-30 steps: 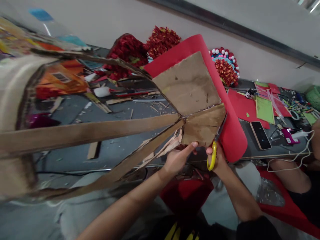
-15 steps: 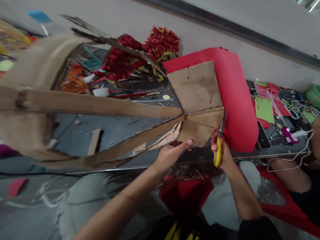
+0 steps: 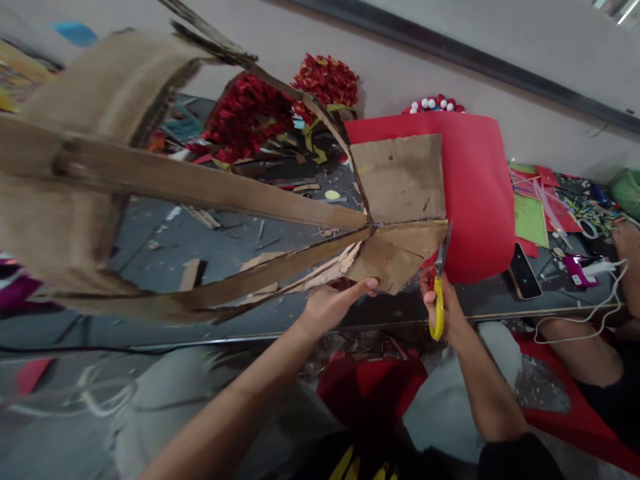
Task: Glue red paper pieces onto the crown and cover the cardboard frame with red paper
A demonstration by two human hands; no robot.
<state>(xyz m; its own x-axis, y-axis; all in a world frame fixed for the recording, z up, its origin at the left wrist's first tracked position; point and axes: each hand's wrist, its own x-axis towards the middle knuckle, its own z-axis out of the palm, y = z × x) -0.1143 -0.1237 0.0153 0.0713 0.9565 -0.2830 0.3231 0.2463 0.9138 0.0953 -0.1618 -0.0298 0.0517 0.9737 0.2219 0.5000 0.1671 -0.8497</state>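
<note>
A large brown cardboard frame (image 3: 240, 190), made of curved strips, spans from the left edge to the middle. Its strips meet near square and folded panels, with a red sheet (image 3: 480, 193) attached behind them. My left hand (image 3: 335, 303) grips the lower folded panel (image 3: 395, 257), thumb on top and the other fingers underneath. Yellow-handled scissors (image 3: 438, 293) are in my right hand (image 3: 450, 303), blades pointing up at the right edge of that panel. Whether the blades are cutting into it I cannot tell.
Behind stand red tufted pieces (image 3: 325, 83). A phone (image 3: 525, 270), a purple box with a white cable (image 3: 583, 270) and coloured scraps lie to the right. Cardboard offcuts (image 3: 193, 273) litter the dark table. Another person's arm (image 3: 627, 247) rests at the far right.
The cardboard frame has tilted, its left part rising and shifting right. The red sheet's top has dropped, uncovering white and red beads behind. Both hands keep their grips.
</note>
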